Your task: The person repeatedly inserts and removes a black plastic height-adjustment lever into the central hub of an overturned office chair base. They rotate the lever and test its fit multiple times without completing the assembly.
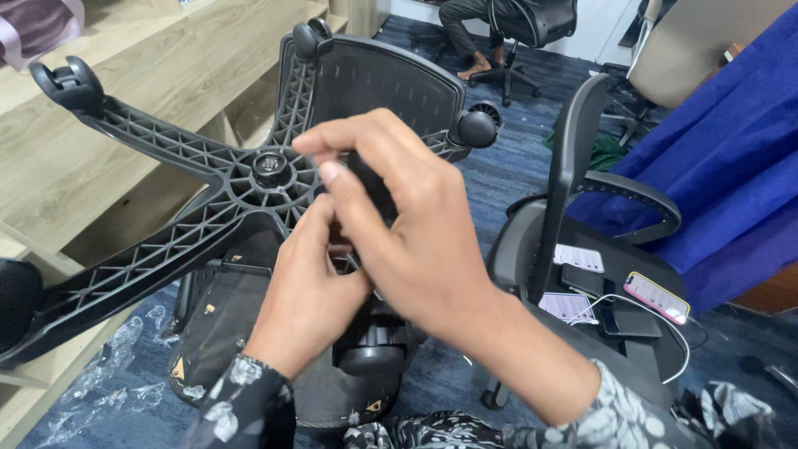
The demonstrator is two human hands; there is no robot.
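While the black five-spoke plastic chair base (199, 208) lies upturned, both hands work near its hub.
Right hand (399, 224) pinches a small black caster (370, 187); left hand (312, 283) curls closed beneath, contents hidden. Best kept square to the spoke socket.

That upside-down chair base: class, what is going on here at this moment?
A person works with both hands on an overturned office chair. Its black star-shaped base points up, with casters on the arm ends. The right hand grips a dark part near the hub; what it is cannot be told. The left hand is just below, fingers curled towards it. Another chair beside it carries phones.
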